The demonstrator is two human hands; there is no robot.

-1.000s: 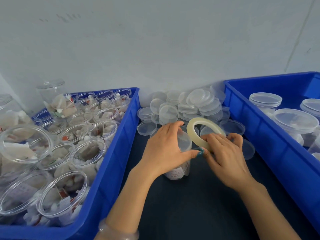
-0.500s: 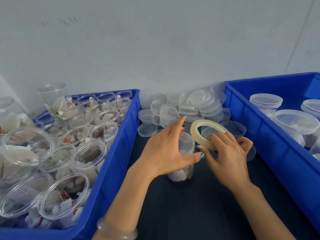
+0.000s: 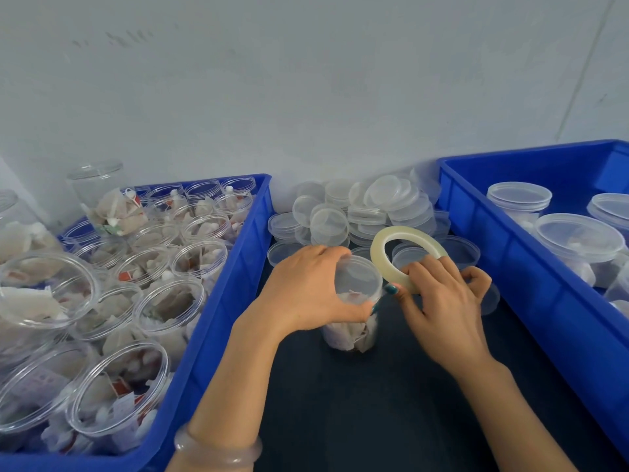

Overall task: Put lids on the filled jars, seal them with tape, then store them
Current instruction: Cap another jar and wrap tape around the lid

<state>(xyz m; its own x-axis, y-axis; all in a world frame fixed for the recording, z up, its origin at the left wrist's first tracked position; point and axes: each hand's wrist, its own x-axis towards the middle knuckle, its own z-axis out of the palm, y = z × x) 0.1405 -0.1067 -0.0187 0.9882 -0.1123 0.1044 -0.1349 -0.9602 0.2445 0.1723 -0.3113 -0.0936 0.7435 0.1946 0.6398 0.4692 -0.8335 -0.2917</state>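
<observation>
A clear lidded jar (image 3: 357, 284) filled with white sachets stands on the dark table between two blue bins. My left hand (image 3: 306, 291) grips it around the lid rim, thumb at the front and fingers curled over the back. My right hand (image 3: 439, 301) holds a pale ring of clear tape (image 3: 391, 243) tilted on edge just right of the jar, with fingers through the ring and the thumb tip near the lid's side.
The left blue bin (image 3: 221, 308) holds several open filled jars. The right blue bin (image 3: 510, 267) holds several lidded jars (image 3: 578, 240). A heap of loose clear lids (image 3: 357, 209) lies against the wall behind the hands. Dark table surface (image 3: 391, 403) lies in front.
My left hand's fingers have curled down around the jar's lid rim. The tape roll and my right hand have shifted slightly right, away from the lid top.
</observation>
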